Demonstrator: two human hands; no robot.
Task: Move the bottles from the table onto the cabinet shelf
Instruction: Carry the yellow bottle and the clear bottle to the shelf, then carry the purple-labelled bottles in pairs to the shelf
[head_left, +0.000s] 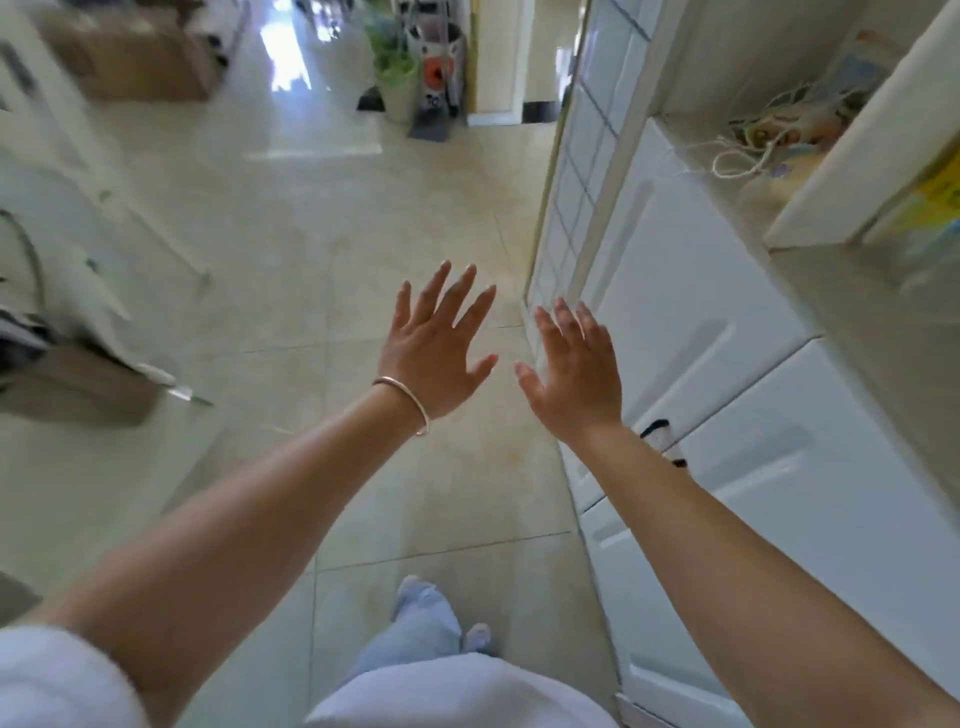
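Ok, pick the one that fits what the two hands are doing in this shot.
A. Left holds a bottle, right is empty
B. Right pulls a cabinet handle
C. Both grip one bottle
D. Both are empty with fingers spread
D: the left hand and the right hand are both held out over the tiled floor with fingers straight and spread, holding nothing.

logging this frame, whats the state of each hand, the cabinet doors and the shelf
left hand: open, fingers spread, holds nothing
right hand: open, fingers straight, holds nothing
cabinet doors: closed
shelf: open-fronted, a string bag lies on it; no bottle visible
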